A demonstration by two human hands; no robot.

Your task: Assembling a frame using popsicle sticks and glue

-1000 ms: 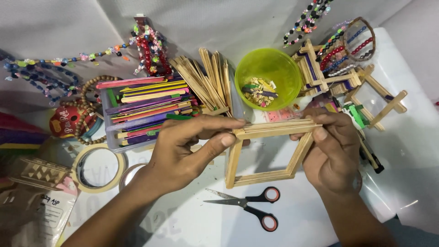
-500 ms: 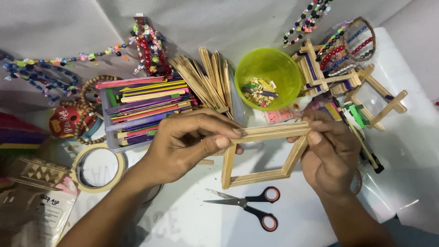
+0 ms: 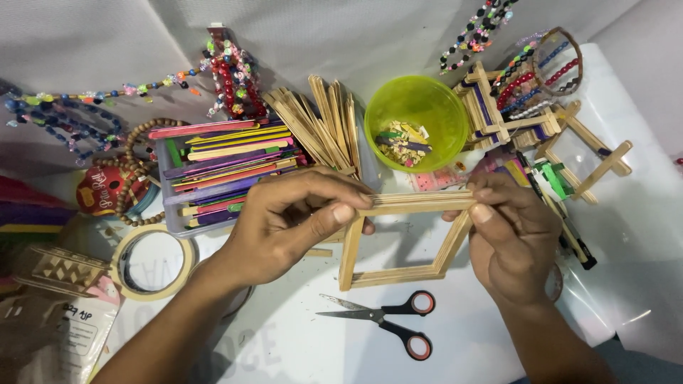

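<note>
On white table, scissors, hands holding stick frame

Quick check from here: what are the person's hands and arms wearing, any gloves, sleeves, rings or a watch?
Both are bare. The left hand and right hand have no gloves, and no rings show on the visible fingers. Both forearms are uncovered to the frame edge, with no sleeve, watch or bracelet in view. Fingernails are short and unpainted.

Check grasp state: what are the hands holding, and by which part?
Both hold one square frame of plain wooden craft sticks. Left hand pinches the top bar's left end, right hand its right end; the lower part hangs free above the white table.
</note>
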